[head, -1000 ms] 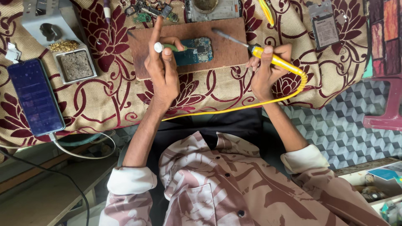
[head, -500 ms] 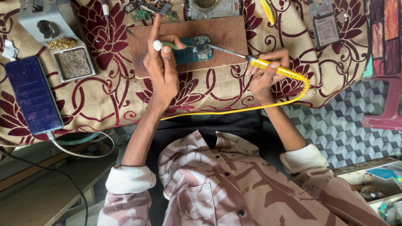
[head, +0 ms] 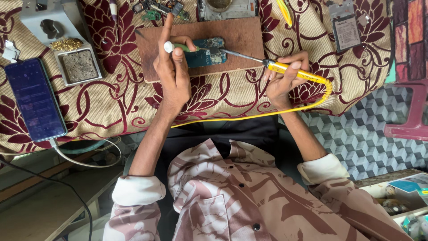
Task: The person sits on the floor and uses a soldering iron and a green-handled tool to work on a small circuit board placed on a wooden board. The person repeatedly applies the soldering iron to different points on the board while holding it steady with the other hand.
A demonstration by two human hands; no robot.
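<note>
Yellow plastic is what the right hand has its fingers closed on: the handle of a soldering iron, pinched pen-style near the front end, with the thin metal shaft running left so the tip sits on or just above the circuit board. The left hand has its fingers wrapped around a green-handled tool with a white cap, index finger sticking straight up, and its thin point also meets the board from the other side.

The board is a small blue-green thing lying flat on a brown wooden block, which sits on the counter under a maroon-and-cream floral cloth. My guess is it's light, stiff and pretty fragile, so it'd slide if nudged; best held by the bare edges, not the components. The iron looks light too, and the handle is the only safe place to grab since the shaft is probably hot. Its yellow cord loops back along the cloth edge.

Further out: a dark phone with a cable at far left, a grey stand with a sponge tray, and loose parts along the top.
</note>
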